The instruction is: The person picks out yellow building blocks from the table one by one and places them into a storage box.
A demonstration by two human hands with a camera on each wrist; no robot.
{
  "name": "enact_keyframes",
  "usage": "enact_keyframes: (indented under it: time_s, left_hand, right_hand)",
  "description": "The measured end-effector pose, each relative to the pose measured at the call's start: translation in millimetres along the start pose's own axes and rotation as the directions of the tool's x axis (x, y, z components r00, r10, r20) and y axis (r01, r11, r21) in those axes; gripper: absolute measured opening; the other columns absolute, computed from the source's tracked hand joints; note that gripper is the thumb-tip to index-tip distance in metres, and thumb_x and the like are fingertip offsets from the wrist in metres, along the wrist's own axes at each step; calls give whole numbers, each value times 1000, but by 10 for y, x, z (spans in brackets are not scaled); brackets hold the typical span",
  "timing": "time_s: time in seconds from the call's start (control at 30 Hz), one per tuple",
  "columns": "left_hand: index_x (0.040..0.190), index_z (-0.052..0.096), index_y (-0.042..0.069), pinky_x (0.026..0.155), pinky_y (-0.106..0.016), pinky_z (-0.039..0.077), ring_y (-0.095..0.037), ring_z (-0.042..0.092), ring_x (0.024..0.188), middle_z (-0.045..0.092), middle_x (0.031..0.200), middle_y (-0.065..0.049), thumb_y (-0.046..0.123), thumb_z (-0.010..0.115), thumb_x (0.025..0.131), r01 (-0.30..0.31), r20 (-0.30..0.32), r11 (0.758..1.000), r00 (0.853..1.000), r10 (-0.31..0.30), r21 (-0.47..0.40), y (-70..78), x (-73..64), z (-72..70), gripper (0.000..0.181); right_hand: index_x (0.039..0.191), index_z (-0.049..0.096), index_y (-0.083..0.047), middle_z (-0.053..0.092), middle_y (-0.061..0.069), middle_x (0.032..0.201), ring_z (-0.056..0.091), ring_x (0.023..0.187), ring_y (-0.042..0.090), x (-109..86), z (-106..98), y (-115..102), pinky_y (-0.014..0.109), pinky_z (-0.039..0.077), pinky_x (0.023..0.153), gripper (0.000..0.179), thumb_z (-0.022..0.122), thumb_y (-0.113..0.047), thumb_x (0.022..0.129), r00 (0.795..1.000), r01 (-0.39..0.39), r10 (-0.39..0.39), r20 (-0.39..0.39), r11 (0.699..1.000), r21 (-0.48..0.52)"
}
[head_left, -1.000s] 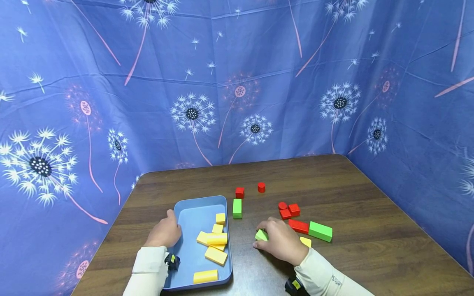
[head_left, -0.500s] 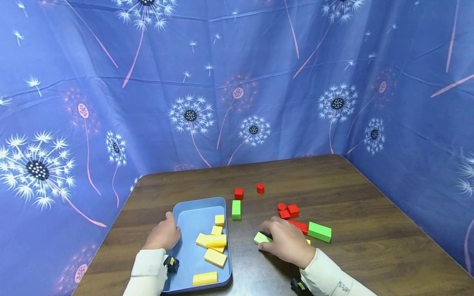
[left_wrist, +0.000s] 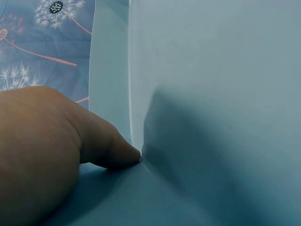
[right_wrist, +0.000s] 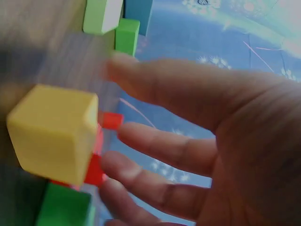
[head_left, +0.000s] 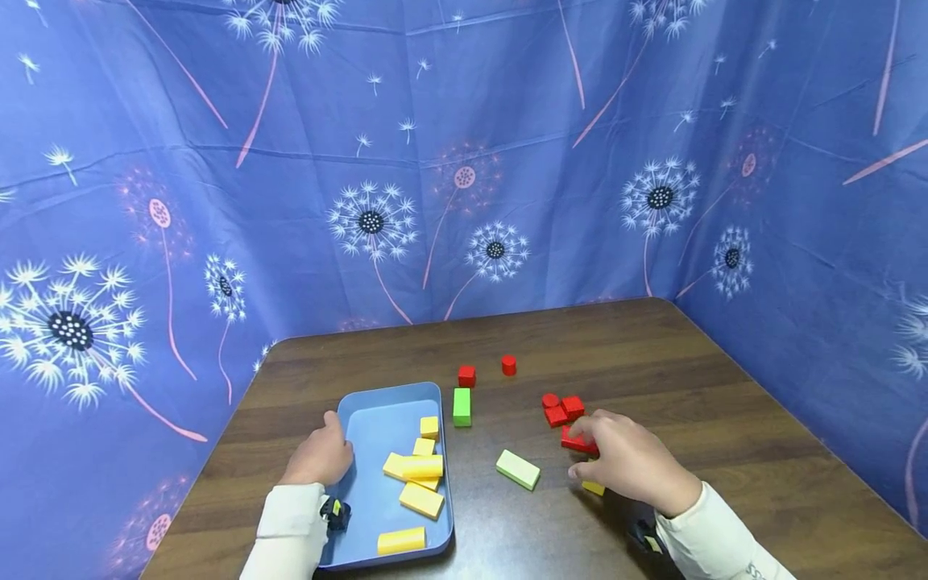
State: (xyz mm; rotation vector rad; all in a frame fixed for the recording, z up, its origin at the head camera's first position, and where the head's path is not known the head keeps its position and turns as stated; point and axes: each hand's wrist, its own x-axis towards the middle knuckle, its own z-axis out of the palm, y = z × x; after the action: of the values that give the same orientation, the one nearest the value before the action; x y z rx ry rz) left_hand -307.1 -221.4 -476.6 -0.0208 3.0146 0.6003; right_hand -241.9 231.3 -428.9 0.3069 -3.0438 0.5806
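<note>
In the head view my left hand (head_left: 319, 453) is at the left wall of a blue tray (head_left: 387, 393), gripping it. The left wrist view shows the thumb (left_wrist: 115, 148) pressed against the inside of the tray wall; the other fingers are hidden. My right hand (head_left: 631, 463) is spread over a yellow block (right_wrist: 54, 132), partly covered in the head view, and holds nothing. Beyond it lies a red block (head_left: 577, 440), partly under the fingers. A pale green block (head_left: 518, 470) lies on the table between the tray and my right hand.
Inside the tray lie several yellow blocks, including a cylinder (head_left: 402, 540). A bright green block (head_left: 461, 407) stands by the tray's right wall, near a red cube (head_left: 467, 376) and a red cylinder (head_left: 509, 366). More red blocks (head_left: 556, 416) cluster farther right. A patterned blue curtain (head_left: 435, 161) hangs behind the table.
My right hand has let go of the pale green block, leaving it on the table, and has moved right to the yellow block. The left hand stays at the tray.
</note>
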Motion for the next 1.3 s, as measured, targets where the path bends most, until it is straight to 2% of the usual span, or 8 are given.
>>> enact_keyframes:
  time_s: [0.2, 0.43, 0.67, 0.93, 1.13, 1.3]
  left_hand:
    - [153, 13, -20, 88, -64, 55, -52, 68, 109, 59, 130, -41, 13, 47, 102, 11, 5, 1000, 1000, -11, -7, 6, -3, -16, 70]
    - [153, 16, -19, 84, -63, 56, -51, 69, 106, 61, 128, -40, 14, 49, 101, 9, -8, 1000, 1000, -9, -4, 21, 11, -18, 69]
    - [152, 18, -19, 81, -61, 57, -50, 70, 102, 63, 124, -40, 13, 49, 102, 5, -13, 1000, 1000, -5, 0, 18, 0, -19, 67]
    - [152, 18, -19, 83, -61, 56, -48, 70, 102, 63, 124, -39, 14, 49, 101, 7, -11, 1000, 1000, -7, 3, -21, 24, -10, 68]
    - [150, 21, -19, 79, -60, 57, -46, 72, 98, 65, 121, -38, 13, 50, 101, 10, -18, 1000, 1000, -10, -6, -26, -1, 22, 66]
    - [149, 23, -19, 75, -56, 58, -39, 73, 91, 67, 116, -35, 12, 50, 100, 2, -26, 1000, 1000, -2, 7, -16, 20, 9, 64]
  right_hand:
    - [91, 72, -23, 59, -8, 77, 51, 70, 13, -16, -63, 23, 38, 42, 59, 42, 96, -30, 57, 997, 20, -16, 70, 999, -47]
    - [83, 68, -26, 62, -11, 77, 53, 68, 14, -40, -3, 51, 39, 42, 56, 39, 94, -28, 54, 999, 17, -12, 52, 995, -98]
    - [79, 67, -24, 60, -11, 72, 51, 64, 13, -26, 35, 25, 37, 41, 55, 37, 97, -24, 56, 998, 27, -22, 53, 995, -92]
    - [79, 66, -26, 62, -10, 77, 51, 65, 13, 78, -44, -124, 37, 42, 55, 34, 95, -20, 61, 997, 45, -39, 69, 994, -95]
    - [75, 64, -27, 52, -10, 68, 48, 63, 13, 140, -32, -322, 35, 38, 53, 33, 94, -20, 61, 994, 109, -106, 31, 987, -116]
    - [74, 63, -29, 48, -13, 66, 44, 61, 8, 228, -19, -535, 30, 35, 50, 26, 83, -17, 63, 975, 212, -219, -26, 963, -167]
